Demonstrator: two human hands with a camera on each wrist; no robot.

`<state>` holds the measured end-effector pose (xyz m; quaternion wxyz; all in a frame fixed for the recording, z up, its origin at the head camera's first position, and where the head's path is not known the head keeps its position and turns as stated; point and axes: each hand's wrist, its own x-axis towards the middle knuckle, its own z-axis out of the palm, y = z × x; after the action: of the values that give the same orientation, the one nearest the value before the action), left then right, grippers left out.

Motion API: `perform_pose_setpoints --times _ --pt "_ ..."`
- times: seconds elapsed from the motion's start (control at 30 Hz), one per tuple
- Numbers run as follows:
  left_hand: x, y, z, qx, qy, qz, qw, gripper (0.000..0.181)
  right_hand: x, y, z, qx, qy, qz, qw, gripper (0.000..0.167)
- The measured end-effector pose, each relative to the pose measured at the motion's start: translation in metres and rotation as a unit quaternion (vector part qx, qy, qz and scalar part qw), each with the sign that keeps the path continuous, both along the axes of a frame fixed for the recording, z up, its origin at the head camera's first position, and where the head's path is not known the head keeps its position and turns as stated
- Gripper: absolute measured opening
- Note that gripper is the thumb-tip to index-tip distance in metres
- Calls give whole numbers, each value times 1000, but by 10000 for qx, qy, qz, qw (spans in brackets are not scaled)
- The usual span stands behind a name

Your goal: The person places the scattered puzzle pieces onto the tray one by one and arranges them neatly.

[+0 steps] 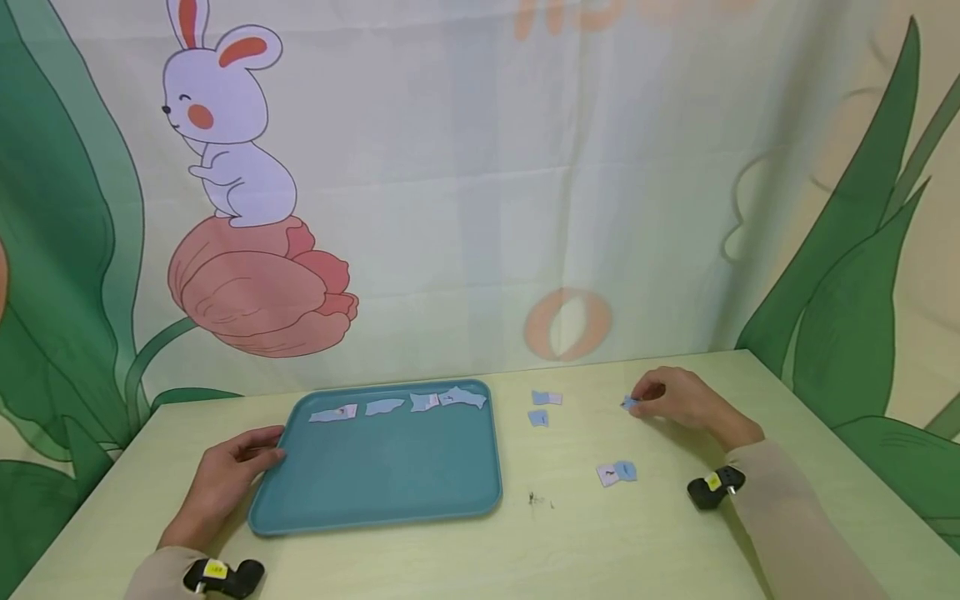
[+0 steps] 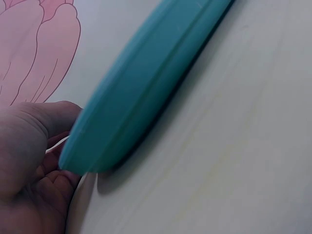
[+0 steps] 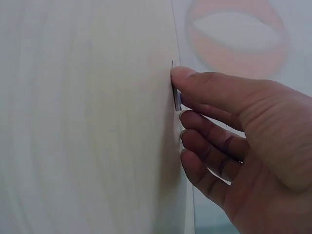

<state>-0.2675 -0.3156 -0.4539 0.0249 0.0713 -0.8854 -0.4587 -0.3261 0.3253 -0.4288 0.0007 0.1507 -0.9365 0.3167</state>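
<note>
The left hand (image 1: 228, 468) grips the left rim of a teal tray (image 1: 390, 475), thumb on the rim and fingers curled beside and below it. Along the tray's far edge lie several torn paper pieces (image 1: 384, 407), light blue with pinkish parts and small dark marks. Over the table's right side, the right hand (image 1: 682, 402) pinches a small blue paper piece (image 1: 628, 402) between thumb and forefinger. That paper piece (image 3: 176, 95) appears edge-on in the right wrist view, the other fingers loosely curled below. In the left wrist view the tray's rim (image 2: 122, 97) meets the thumb.
Right of the tray, a blue-and-pink paper scrap (image 1: 547, 398) and a smaller blue scrap (image 1: 538, 418) lie on the pale table (image 1: 570, 558). Nearer the right forearm is a marked pair of scraps (image 1: 617, 472). A printed curtain (image 1: 420, 208) hangs behind the table.
</note>
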Motion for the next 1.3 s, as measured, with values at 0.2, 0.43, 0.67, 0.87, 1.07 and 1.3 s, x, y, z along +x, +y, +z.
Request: perform_pose_setpoints --times 0.2,0.43,0.67,0.87,1.07,1.3 --pt "1 -1 1 -32 22 -16 10000 49 1 -4 2 -5 -23 -48 10000 21" --pt "2 -1 2 -1 -10 -3 10000 50 0 -5 1 52 -72 -75 9999 23" --pt "1 -2 0 -15 8 -14 10000 50 1 -3 3 78 -163 -101 9998 24" --pt "1 -2 0 -25 19 -1 10000 49 2 -3 5 63 -55 91 9999 24" --pt "0 -1 0 -66 31 14 10000 49 1 -3 5 44 68 156 9998 23" --pt "0 2 0 -44 28 63 10000 49 2 -11 5 -230 486 380 9978 23"
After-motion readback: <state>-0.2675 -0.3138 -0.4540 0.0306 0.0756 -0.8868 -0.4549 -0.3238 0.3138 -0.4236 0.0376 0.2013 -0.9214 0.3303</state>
